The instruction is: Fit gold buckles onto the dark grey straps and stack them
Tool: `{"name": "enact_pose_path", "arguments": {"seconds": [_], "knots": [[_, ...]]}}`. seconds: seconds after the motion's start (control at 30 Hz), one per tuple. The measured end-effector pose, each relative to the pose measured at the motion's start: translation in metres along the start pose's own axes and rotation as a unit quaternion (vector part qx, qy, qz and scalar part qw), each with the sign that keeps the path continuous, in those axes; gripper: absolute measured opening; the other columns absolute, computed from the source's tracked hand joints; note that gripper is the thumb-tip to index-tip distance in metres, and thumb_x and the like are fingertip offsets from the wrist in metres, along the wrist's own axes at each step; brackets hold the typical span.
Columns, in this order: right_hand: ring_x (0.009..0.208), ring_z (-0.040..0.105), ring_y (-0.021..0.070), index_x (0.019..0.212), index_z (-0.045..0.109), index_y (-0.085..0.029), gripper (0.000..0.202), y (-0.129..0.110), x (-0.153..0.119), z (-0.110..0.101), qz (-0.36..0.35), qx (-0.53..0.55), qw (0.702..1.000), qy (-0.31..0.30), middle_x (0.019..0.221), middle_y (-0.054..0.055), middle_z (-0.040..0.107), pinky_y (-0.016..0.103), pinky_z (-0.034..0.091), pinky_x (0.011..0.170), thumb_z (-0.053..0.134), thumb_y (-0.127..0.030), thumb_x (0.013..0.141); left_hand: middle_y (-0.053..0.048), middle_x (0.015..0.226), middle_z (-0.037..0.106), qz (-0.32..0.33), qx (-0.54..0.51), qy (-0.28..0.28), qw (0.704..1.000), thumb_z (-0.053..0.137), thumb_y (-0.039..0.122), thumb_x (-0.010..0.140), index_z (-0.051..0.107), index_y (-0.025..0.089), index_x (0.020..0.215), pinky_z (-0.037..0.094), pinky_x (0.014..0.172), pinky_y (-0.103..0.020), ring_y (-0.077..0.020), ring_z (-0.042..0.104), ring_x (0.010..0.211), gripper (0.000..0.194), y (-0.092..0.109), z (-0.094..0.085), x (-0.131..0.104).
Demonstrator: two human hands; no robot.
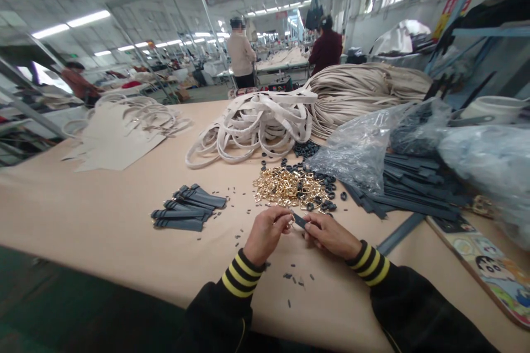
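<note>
Both hands meet over the table just in front of a pile of gold buckles. My left hand pinches a small gold buckle at its fingertips. Between thumb and fingers, my right hand grips a dark grey strap, whose end reaches the buckle. Whether the strap passes through the buckle is too small to tell. Left of the hands lies a stack of dark straps with buckles. Dark ring-shaped loops are mixed in at the pile's right edge.
White looped cords and a big beige strap bundle lie at the back. To the right are clear plastic bags, loose dark strips and a cartoon-printed board. Beige panels lie far left. People stand beyond the table.
</note>
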State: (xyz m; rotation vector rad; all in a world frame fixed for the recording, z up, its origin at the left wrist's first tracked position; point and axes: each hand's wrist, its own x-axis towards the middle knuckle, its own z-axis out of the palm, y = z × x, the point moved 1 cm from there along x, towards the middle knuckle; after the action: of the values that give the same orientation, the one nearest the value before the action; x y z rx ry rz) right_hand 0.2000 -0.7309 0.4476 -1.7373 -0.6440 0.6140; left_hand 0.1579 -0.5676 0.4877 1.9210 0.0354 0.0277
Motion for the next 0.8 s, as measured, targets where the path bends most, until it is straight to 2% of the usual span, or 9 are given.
{"name": "enact_pose_path", "arguments": {"seconds": [0.13,0.23,0.33,0.47,0.57,0.63,0.73,0.8], "knots": [[0.037,0.038,0.0030,0.087,0.052,-0.014,0.020,-0.006,-0.004,-0.001,-0.009,0.071,0.994,-0.083,0.067,-0.001,0.057,0.014,0.029,0.035,0.042,-0.030,0.083,-0.002,0.066,0.055,0.001,-0.016,0.059,0.998,0.057,0.030,0.072,0.062,0.013,0.073,0.041,0.047,-0.018,-0.0099,0.049,0.056,0.018,-0.004,0.000,-0.001],[0.038,0.038,0.0026,0.090,0.053,-0.014,0.021,-0.008,-0.006,-0.002,-0.012,0.098,0.989,-0.110,0.067,-0.001,0.056,0.013,0.029,0.036,0.044,-0.031,0.082,0.001,0.060,0.052,-0.042,-0.120,0.055,0.990,0.060,0.032,0.070,0.060,0.012,0.072,0.037,0.044,-0.017,-0.0058,0.043,0.048,0.020,-0.012,-0.003,-0.002],[0.038,0.038,0.0026,0.091,0.053,-0.014,0.024,-0.008,-0.007,-0.003,-0.012,0.116,0.986,-0.121,0.067,-0.001,0.055,0.013,0.029,0.036,0.045,-0.034,0.082,0.003,0.056,0.049,-0.106,-0.262,0.037,0.959,0.066,0.032,0.065,0.058,0.011,0.072,0.037,0.044,-0.015,-0.0044,0.043,0.047,0.023,-0.016,-0.004,-0.005],[0.038,0.039,0.0024,0.092,0.054,-0.014,0.027,-0.007,-0.007,-0.004,-0.020,0.113,0.984,-0.140,0.068,-0.001,0.055,0.013,0.029,0.036,0.044,-0.037,0.082,0.004,0.054,0.048,-0.165,-0.371,0.002,0.914,0.071,0.029,0.062,0.056,0.010,0.073,0.039,0.044,-0.012,-0.0023,0.043,0.046,0.026,-0.017,0.004,-0.012],[0.037,0.038,0.0019,0.088,0.054,-0.013,0.025,-0.007,-0.007,-0.003,-0.021,0.087,0.987,-0.132,0.066,-0.001,0.054,0.013,0.028,0.035,0.044,-0.036,0.083,0.003,0.053,0.049,-0.198,-0.420,-0.024,0.885,0.073,0.021,0.058,0.054,0.010,0.071,0.039,0.044,-0.011,-0.0020,0.044,0.045,0.026,-0.020,0.018,-0.017],[0.037,0.038,0.0020,0.081,0.054,-0.013,0.022,-0.007,-0.006,-0.001,-0.021,0.065,0.992,-0.107,0.063,-0.002,0.053,0.012,0.028,0.035,0.045,-0.033,0.082,0.004,0.051,0.048,-0.203,-0.437,-0.023,0.876,0.073,0.017,0.056,0.051,0.011,0.068,0.039,0.043,-0.012,-0.0024,0.044,0.044,0.026,-0.022,0.030,-0.019],[0.039,0.039,0.0027,0.074,0.050,-0.014,0.020,-0.005,-0.004,0.003,-0.027,0.051,0.997,-0.058,0.061,-0.002,0.054,0.012,0.030,0.035,0.046,-0.032,0.082,0.004,0.053,0.049,-0.178,-0.437,0.003,0.882,0.070,0.020,0.060,0.046,0.014,0.070,0.039,0.044,-0.013,-0.0043,0.047,0.045,0.027,-0.022,0.041,-0.020],[0.039,0.042,0.0043,0.077,0.045,-0.015,0.019,-0.003,-0.003,0.006,-0.028,0.066,0.997,-0.031,0.062,-0.001,0.056,0.013,0.033,0.034,0.046,-0.034,0.082,0.004,0.056,0.051,-0.156,-0.415,0.022,0.896,0.068,0.024,0.062,0.043,0.016,0.072,0.039,0.044,-0.015,-0.0060,0.049,0.047,0.029,-0.021,0.044,-0.019]]}}
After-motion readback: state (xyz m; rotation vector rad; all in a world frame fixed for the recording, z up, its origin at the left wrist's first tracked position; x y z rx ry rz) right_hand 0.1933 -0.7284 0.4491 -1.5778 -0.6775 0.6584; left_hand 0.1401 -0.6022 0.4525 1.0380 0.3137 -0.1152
